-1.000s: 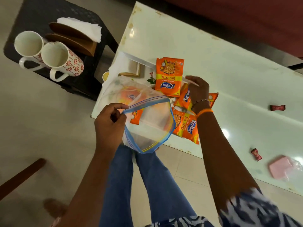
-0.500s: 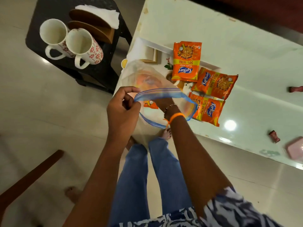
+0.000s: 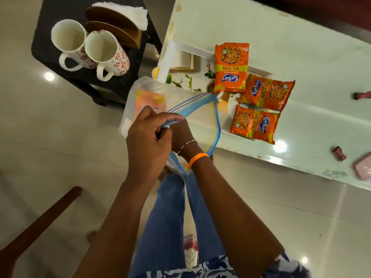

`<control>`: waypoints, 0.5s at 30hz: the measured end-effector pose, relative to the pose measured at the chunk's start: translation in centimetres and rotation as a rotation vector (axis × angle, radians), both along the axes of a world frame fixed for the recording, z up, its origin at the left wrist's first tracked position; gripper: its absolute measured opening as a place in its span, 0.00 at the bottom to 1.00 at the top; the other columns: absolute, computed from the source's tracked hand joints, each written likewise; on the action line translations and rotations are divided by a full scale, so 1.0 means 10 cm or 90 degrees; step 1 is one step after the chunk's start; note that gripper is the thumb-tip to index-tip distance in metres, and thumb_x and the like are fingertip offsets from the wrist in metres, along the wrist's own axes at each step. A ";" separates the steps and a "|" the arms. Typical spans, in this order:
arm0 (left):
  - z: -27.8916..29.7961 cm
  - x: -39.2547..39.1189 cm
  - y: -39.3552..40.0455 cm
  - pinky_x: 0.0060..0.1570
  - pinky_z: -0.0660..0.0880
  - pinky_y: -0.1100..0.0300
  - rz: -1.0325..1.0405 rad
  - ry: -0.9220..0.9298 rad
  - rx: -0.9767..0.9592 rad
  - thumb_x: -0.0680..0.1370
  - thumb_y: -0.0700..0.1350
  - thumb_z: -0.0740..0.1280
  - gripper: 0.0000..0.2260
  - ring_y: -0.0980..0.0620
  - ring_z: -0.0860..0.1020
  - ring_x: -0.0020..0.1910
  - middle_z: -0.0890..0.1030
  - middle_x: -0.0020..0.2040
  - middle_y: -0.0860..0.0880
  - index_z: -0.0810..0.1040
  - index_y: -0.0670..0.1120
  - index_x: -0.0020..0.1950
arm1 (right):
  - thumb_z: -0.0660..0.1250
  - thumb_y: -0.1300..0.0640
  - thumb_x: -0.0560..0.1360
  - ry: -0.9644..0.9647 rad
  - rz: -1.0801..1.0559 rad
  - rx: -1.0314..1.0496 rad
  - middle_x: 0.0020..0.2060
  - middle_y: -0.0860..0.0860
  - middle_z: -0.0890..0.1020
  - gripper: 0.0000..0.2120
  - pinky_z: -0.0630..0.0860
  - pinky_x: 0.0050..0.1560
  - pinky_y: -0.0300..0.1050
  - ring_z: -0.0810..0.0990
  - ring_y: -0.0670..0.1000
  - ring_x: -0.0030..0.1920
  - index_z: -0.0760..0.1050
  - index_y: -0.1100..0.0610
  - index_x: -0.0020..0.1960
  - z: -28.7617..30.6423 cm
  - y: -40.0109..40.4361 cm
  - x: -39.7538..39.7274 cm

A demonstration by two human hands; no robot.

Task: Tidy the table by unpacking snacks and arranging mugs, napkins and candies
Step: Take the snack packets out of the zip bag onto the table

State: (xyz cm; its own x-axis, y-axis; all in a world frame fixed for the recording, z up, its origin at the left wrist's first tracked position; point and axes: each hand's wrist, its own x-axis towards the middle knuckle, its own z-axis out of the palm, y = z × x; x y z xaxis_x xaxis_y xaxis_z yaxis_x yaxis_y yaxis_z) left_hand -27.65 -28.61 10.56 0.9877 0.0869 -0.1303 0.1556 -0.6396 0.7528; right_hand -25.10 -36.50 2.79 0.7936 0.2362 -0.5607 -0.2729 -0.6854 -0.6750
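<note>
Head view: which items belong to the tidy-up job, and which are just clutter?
Task things:
- zip bag, left hand pinching its rim, right hand reaching inside
- snack packet in the bag
- three orange snack packets on the tray
- two mugs
- napkins in a holder
- two candies

Just lying about:
- black stool
- pink container

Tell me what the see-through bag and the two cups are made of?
The zip bag looks like thin clear plastic: you can see an orange packet through it, and it crumples. The two mugs look like glazed ceramic: thick white walls, smooth shiny surface, red flower prints.
</note>
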 end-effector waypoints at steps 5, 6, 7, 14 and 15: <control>-0.24 0.05 0.00 0.38 0.64 0.70 -0.026 0.031 0.086 0.72 0.31 0.60 0.20 0.57 0.67 0.38 0.67 0.41 0.50 0.81 0.48 0.56 | 0.71 0.69 0.65 -0.056 -0.255 0.110 0.41 0.60 0.85 0.05 0.76 0.43 0.37 0.79 0.48 0.37 0.82 0.62 0.40 0.05 -0.62 -0.10; -0.29 0.05 -0.01 0.39 0.65 0.69 -0.033 0.039 0.098 0.72 0.30 0.59 0.21 0.55 0.68 0.38 0.67 0.41 0.49 0.81 0.48 0.57 | 0.70 0.70 0.66 -0.044 -0.262 0.123 0.41 0.59 0.84 0.06 0.75 0.39 0.31 0.78 0.46 0.36 0.81 0.62 0.41 0.03 -0.79 -0.11; -0.33 0.06 -0.01 0.40 0.66 0.67 -0.034 0.047 0.107 0.72 0.30 0.59 0.21 0.53 0.70 0.39 0.67 0.42 0.49 0.80 0.48 0.58 | 0.70 0.70 0.67 -0.036 -0.268 0.131 0.42 0.58 0.83 0.07 0.75 0.38 0.28 0.78 0.45 0.37 0.81 0.62 0.42 0.04 -0.94 -0.12; -0.46 0.12 -0.11 0.40 0.64 0.68 0.028 0.051 0.164 0.72 0.29 0.57 0.22 0.46 0.74 0.42 0.68 0.45 0.47 0.79 0.48 0.59 | 0.67 0.68 0.71 -0.079 -0.432 0.104 0.51 0.53 0.79 0.11 0.80 0.48 0.36 0.78 0.53 0.55 0.77 0.56 0.50 0.00 -1.94 -0.20; -0.46 0.13 -0.11 0.39 0.63 0.67 0.049 0.040 0.166 0.71 0.30 0.57 0.23 0.44 0.74 0.41 0.70 0.45 0.44 0.80 0.48 0.58 | 0.67 0.68 0.71 -0.079 -0.477 0.097 0.52 0.54 0.79 0.11 0.80 0.51 0.45 0.77 0.56 0.58 0.77 0.58 0.51 -0.06 -2.03 -0.20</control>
State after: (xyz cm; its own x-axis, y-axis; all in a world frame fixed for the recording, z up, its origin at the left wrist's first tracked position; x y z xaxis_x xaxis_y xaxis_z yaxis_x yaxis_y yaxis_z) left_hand -26.31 -29.67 5.93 0.9673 0.2008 -0.1550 0.2533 -0.7951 0.5511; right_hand -27.08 -56.76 2.14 0.8273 -0.3206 -0.4612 -0.5427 -0.2447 -0.8035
